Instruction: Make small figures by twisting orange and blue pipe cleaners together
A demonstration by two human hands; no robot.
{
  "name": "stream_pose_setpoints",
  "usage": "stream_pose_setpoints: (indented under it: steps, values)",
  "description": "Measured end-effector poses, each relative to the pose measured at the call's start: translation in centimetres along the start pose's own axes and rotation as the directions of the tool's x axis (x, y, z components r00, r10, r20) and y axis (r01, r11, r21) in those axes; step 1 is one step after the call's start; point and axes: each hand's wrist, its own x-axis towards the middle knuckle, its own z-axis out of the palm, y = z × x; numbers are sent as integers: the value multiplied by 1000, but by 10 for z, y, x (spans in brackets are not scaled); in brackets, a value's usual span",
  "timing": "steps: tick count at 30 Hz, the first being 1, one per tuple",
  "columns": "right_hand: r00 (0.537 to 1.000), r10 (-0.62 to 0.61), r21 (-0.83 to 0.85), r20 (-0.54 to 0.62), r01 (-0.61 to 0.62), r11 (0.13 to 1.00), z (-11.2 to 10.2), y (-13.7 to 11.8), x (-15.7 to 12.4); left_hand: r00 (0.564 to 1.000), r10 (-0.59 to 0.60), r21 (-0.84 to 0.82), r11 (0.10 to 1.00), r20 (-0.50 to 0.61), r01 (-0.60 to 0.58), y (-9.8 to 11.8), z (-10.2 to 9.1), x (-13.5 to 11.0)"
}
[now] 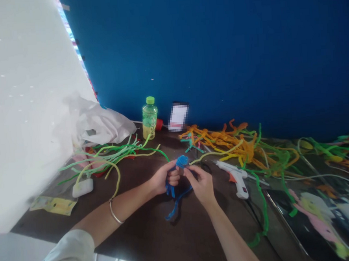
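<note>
A coiled blue pipe cleaner piece point(182, 161) stands up at the middle of the desk, gripped in my left hand point(167, 178). Its fingers are curled around the lower part, and blue strands hang out below them. My right hand point(200, 182) pinches at the right side of the same piece, thumb and index finger together just under the rounded top. A loose blue pipe cleaner strand point(177, 208) trails down onto the dark desk below both hands. What exactly lies between the fingertips is partly hidden.
Green pipe cleaners point(125, 151) lie at left, orange ones point(222, 137) at right. A white glue gun point(235, 178) with its cord lies beside my right hand. Behind stand a green-capped bottle point(150, 118) and a phone point(178, 117). A white case point(82, 187) sits left, a dark tray point(286, 218) right.
</note>
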Motion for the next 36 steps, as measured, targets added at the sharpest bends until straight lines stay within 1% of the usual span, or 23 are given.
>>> stream_pose_setpoints:
  steps: [2, 4, 7, 9, 11, 12, 14, 16, 18, 21, 23, 25, 27, 29, 31, 33, 36]
  values:
    - [998, 38, 37, 50, -40, 998, -3, 1, 2, 998, -56, -61, 997, -1, 56, 2, -2, 0]
    - [991, 74, 65, 109, -81, 995, -6, 3, 5, 997, -74, -94, 993, 9, 75, 3, -4, 0]
    - [977, 94, 62, 189, -107, 992, -12, 5, 11, 994, -99, -80, 992, 40, 102, 3, -7, 0]
    - [960, 94, 26, 264, -105, 994, -18, 5, 17, 991, -119, -44, 992, 62, 122, 3, -6, 0]
    - [926, 96, -28, 364, -92, 995, -26, 2, 25, 989, -121, 12, 993, 84, 121, 3, -5, -1]
    - [902, 99, -57, 420, -82, 995, -30, 0, 29, 989, -114, 45, 993, 98, 110, 3, -4, -2]
    - [843, 99, -115, 528, -45, 992, -38, -8, 40, 987, -97, 123, 989, 125, 82, 2, -1, -4]
    - [783, 98, -181, 615, 19, 983, -44, -18, 51, 988, -87, 205, 977, 128, 59, 1, 2, -5]
    - [744, 104, -264, 660, 100, 959, -47, -30, 62, 992, -72, 277, 960, 100, 42, 0, 5, -5]
    - [722, 99, -366, 685, 223, 904, -45, -43, 75, 998, -28, 346, 938, 51, 9, 0, 8, -4]
    - [732, 66, -428, 678, 319, 846, -41, -49, 79, 1000, 7, 377, 926, 8, -10, -1, 9, -2]
    - [760, 25, -509, 649, 409, 757, -35, -53, 80, 998, 55, 401, 916, -40, -35, -2, 8, -1]
    - [793, -8, -593, 610, 463, 659, -30, -56, 78, 989, 122, 420, 904, -85, -76, -3, 7, 1]
    - [826, -33, -662, 563, 474, 580, -25, -57, 75, 972, 200, 427, 895, -123, -130, -5, 6, 3]
    - [860, -65, -714, 506, 460, 529, -21, -57, 71, 950, 274, 414, 890, -151, -191, -7, 4, 6]
    - [886, -110, -747, 451, 442, 496, -16, -55, 66, 927, 332, 384, 890, -175, -246, -8, 2, 8]
    - [901, -172, -770, 398, 430, 472, -9, -54, 57, 896, 384, 353, 889, -224, -293, -9, 0, 10]
